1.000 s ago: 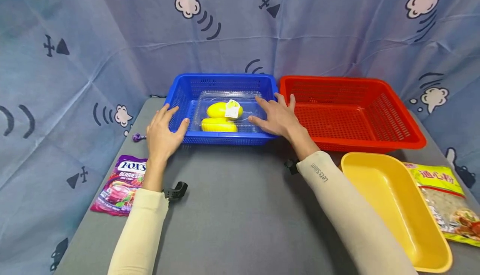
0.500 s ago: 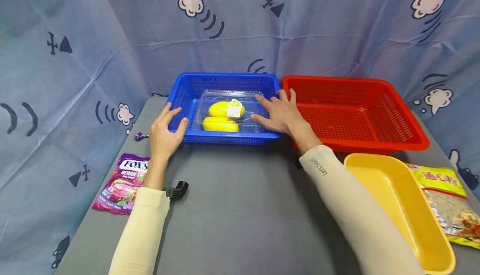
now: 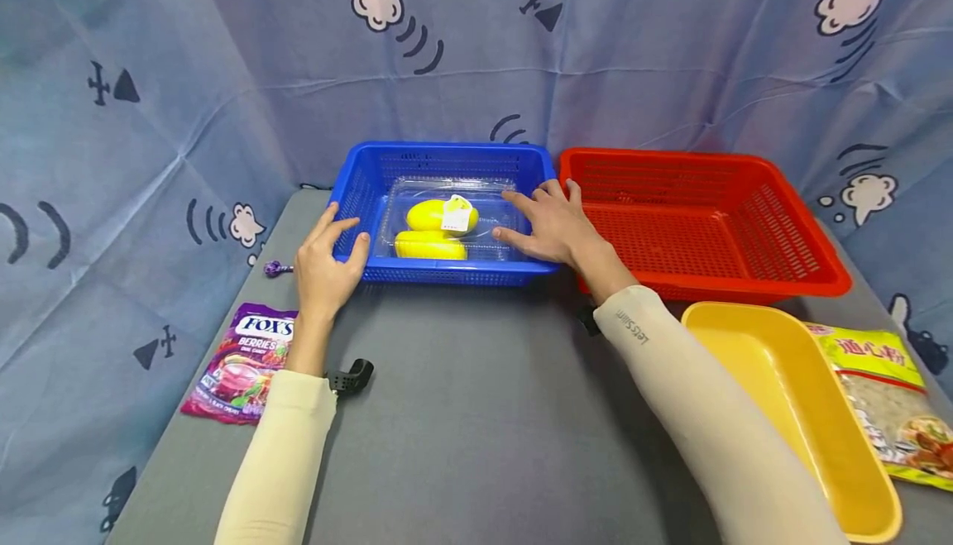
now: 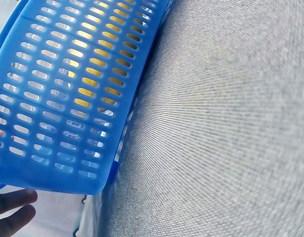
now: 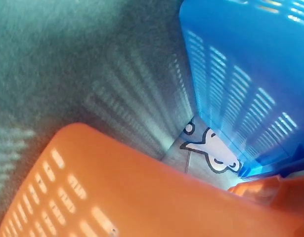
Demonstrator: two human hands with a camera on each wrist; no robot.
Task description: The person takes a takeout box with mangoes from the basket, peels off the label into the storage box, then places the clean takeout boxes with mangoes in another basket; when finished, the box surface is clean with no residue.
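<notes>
The blue perforated basket [image 3: 447, 274] stands at the back of the grey table. Inside it lies a clear plastic clamshell box [image 3: 495, 207] with a white label. Two rounded yellow pieces, mango-like in shape [image 3: 428, 216], show through the plastic. My left hand [image 3: 325, 268] is at the basket's front left corner, thumb and fingers spread along the rim. Two of its fingers show below the basket corner in the left wrist view. My right hand [image 3: 557, 227] lies over the right rim, fingers spread, thumb and forefinger reaching inside above the box's right end. Neither hand touches the yellow pieces.
A red perforated basket [image 3: 715, 280] stands close against the blue one's right side. Before it are a yellow tray [image 3: 789, 413] and a noodle-like food packet [image 3: 886, 388]. At left lie a purple candy bag [image 3: 241, 367] and a small purple-wrapped item [image 3: 274, 269]. A patterned curtain [image 3: 447, 74] hangs behind.
The clear box with the yellow pieces has shifted slightly left inside the blue basket. My hands have barely moved at the rim.
</notes>
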